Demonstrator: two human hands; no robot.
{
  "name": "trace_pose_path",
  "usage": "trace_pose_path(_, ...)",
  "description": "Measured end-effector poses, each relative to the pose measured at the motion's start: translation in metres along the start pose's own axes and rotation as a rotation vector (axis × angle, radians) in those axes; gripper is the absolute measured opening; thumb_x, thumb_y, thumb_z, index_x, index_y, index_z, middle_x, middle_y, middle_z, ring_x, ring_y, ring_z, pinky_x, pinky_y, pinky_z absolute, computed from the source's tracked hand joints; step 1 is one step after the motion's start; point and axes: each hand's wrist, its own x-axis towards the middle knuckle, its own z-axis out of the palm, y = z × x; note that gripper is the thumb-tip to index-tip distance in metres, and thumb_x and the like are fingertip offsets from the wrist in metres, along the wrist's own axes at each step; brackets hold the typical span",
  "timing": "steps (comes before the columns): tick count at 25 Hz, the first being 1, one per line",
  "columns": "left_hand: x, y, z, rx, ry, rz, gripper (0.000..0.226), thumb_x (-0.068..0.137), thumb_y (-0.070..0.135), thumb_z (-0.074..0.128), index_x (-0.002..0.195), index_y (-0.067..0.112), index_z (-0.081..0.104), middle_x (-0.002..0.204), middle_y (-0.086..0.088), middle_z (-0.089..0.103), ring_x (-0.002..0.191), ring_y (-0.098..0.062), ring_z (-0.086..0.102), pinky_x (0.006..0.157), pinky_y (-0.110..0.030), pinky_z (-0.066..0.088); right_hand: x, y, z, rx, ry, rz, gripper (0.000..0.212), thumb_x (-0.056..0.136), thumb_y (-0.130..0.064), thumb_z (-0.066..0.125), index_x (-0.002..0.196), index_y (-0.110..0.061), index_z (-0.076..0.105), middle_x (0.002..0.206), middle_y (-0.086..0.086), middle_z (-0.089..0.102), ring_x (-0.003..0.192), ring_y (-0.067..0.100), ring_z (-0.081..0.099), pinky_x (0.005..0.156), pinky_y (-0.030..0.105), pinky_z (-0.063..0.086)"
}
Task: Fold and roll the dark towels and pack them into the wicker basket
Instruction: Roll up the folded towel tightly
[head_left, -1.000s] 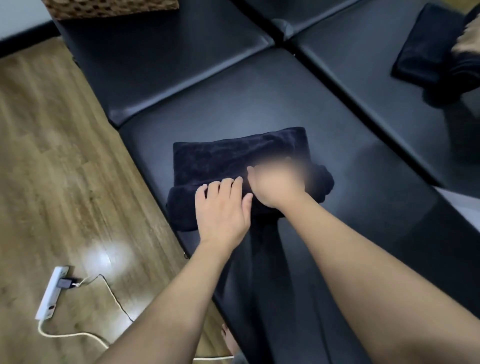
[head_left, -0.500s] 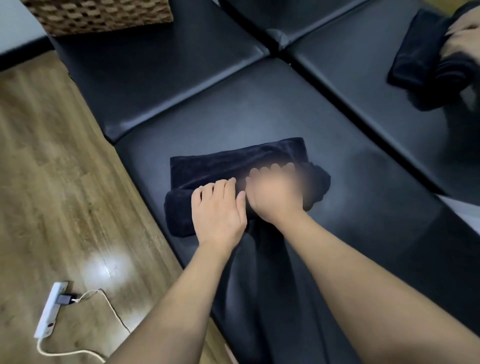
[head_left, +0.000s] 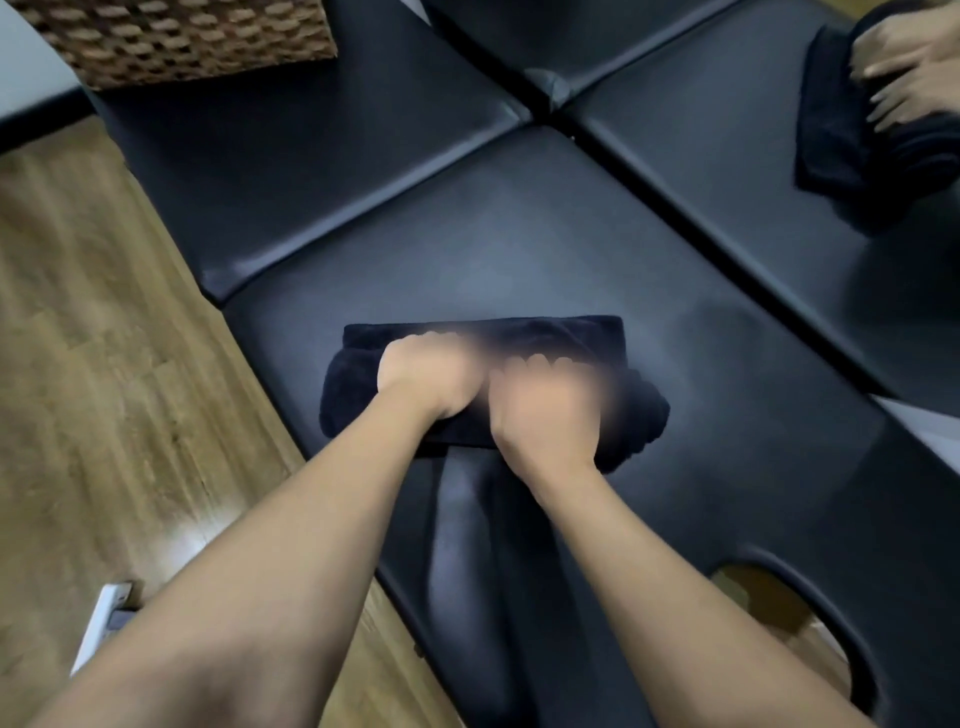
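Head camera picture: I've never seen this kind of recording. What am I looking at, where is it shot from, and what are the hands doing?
No machine here: a camera worn on a person's head looks down at their bare arms. The left hand and right hand press side by side on a dark towel, partly rolled, lying on a black padded table. A wicker basket stands at the top left. At the top right, another person's hands work on a second dark towel.

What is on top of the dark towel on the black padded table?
Both hands, left hand and right hand, press on the dark towel. They cover its rolled middle, so how tight the roll is cannot be seen.
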Motion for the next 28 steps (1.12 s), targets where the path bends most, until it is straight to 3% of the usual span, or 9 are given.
trace_pose_path(2,0.001,0.001,-0.002,-0.017,-0.101,-0.009,0.053,0.105,0.042,0.022,0.092,0.017,0.066,0.104,-0.008,0.071,0.097,-0.032,0.064,0.076,-0.038,0.039,0.003,-0.002,0.000,-0.039,0.003,-0.018,0.045,0.103,-0.033,0.038,0.068,-0.013,0.057,0.064,0.009,0.058,0.060,0.032,0.047,0.069,0.045,0.036)
trace_pose_path(4,0.001,0.002,-0.007,-0.054,-0.111,-0.052,0.055,0.105,0.042,0.021,0.091,0.017,0.067,0.101,-0.007,0.071,0.092,-0.030,0.063,0.076,-0.038,0.038,0.019,0.001,-0.002,-0.075,-0.161,-0.056,0.046,0.102,-0.034,0.030,0.068,-0.015,0.054,0.066,0.009,0.064,0.060,0.032,0.048,0.073,0.045,0.036)
trace_pose_path(7,-0.031,0.008,0.004,-0.026,0.172,-0.078,0.047,0.106,0.035,0.026,0.084,0.021,0.065,0.091,0.000,0.071,0.085,-0.026,0.063,0.078,-0.038,0.037,0.046,0.007,-0.008,-0.091,-0.478,-0.135,0.043,0.104,-0.036,0.018,0.080,-0.018,0.049,0.083,0.006,0.071,0.068,0.031,0.048,0.083,0.046,0.032)
trace_pose_path(11,-0.075,0.013,0.046,-0.085,0.462,-0.051,0.036,0.103,0.033,0.043,0.122,0.018,0.070,0.122,0.002,0.069,0.118,-0.027,0.060,0.109,-0.045,0.035,0.068,0.007,-0.008,-0.015,-0.637,-0.113,0.050,0.106,-0.036,0.019,0.098,-0.017,0.064,0.100,0.004,0.073,0.090,0.031,0.063,0.093,0.047,0.033)
trace_pose_path(13,-0.051,0.007,0.034,-0.040,0.478,-0.028,0.036,0.103,0.031,0.038,0.096,0.020,0.071,0.099,0.001,0.072,0.092,-0.027,0.063,0.095,-0.043,0.042,0.061,0.004,-0.006,-0.019,-0.509,-0.029,0.048,0.105,-0.037,0.022,0.096,-0.016,0.065,0.097,0.006,0.072,0.091,0.032,0.062,0.090,0.047,0.035)
trace_pose_path(16,-0.016,0.008,0.003,0.129,0.265,0.010,0.041,0.100,0.032,0.026,0.069,0.025,0.051,0.078,-0.002,0.069,0.072,-0.028,0.056,0.076,-0.041,0.035,0.016,0.000,-0.001,-0.004,-0.190,0.067,0.042,0.102,-0.039,0.036,0.108,-0.012,0.068,0.106,0.010,0.068,0.099,0.037,0.060,0.095,0.048,0.039)
trace_pose_path(19,0.005,0.011,-0.015,0.100,0.070,-0.024,0.051,0.104,0.035,0.019,0.083,0.023,0.064,0.094,-0.006,0.073,0.087,-0.028,0.064,0.084,-0.041,0.034,-0.002,0.002,0.009,-0.021,-0.077,-0.013,0.044,0.102,-0.038,0.039,0.131,-0.013,0.061,0.125,0.009,0.064,0.119,0.040,0.056,0.107,0.051,0.035)
trace_pose_path(23,-0.015,0.019,-0.005,0.079,0.056,-0.122,0.056,0.106,0.038,0.017,0.094,0.018,0.068,0.097,-0.007,0.073,0.091,-0.030,0.066,0.082,-0.041,0.035,0.040,0.026,0.014,-0.091,-0.038,-0.224,0.044,0.103,-0.036,0.032,0.088,-0.016,0.067,0.084,0.005,0.069,0.077,0.033,0.056,0.080,0.045,0.038)
trace_pose_path(28,-0.061,0.012,0.016,0.018,0.176,-0.093,0.053,0.102,0.046,0.023,0.119,0.018,0.065,0.104,-0.002,0.070,0.088,-0.030,0.062,0.084,-0.043,0.038,0.056,0.021,0.013,-0.123,-0.101,-0.266,0.047,0.102,-0.035,0.027,0.079,-0.016,0.063,0.074,0.003,0.068,0.071,0.029,0.052,0.076,0.042,0.027)
